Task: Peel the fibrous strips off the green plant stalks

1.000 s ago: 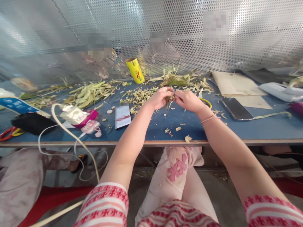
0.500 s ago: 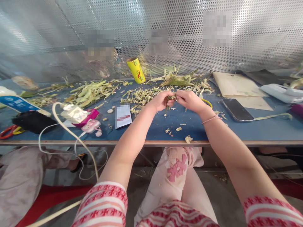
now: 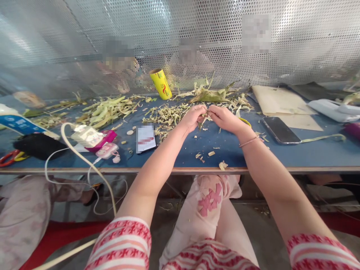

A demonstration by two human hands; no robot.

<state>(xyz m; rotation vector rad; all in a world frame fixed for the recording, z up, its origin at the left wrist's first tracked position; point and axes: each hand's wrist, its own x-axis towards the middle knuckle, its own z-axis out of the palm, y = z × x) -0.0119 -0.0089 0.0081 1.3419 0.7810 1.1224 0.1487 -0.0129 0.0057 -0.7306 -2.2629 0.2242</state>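
Over the blue table (image 3: 180, 161), my left hand (image 3: 193, 117) and my right hand (image 3: 223, 118) meet at the fingertips. My left fingers curl closed around a small bunch of greenish dried plant pieces (image 3: 200, 125), mostly hidden by the hand. The thumb and index finger of my right hand pinch at the same bunch from the other side. Just behind and left of my hands spreads a heap of short dried plant bits (image 3: 163, 114). Longer pale-green husks (image 3: 215, 94) lie beyond them, near the perforated metal wall.
A yellow tube (image 3: 161, 84) stands at the back, with pale stalks (image 3: 108, 110) to its left. A black phone (image 3: 281, 130) lies right, near cardboard (image 3: 277, 99). At left are a small white-screened device (image 3: 145, 138), a charger with cables (image 3: 88, 137) and red-handled scissors (image 3: 8, 158).
My left fingers have curled in closer to the bunch, and the plant piece shows less. The right hand has shifted slightly left. The surroundings have stayed put.
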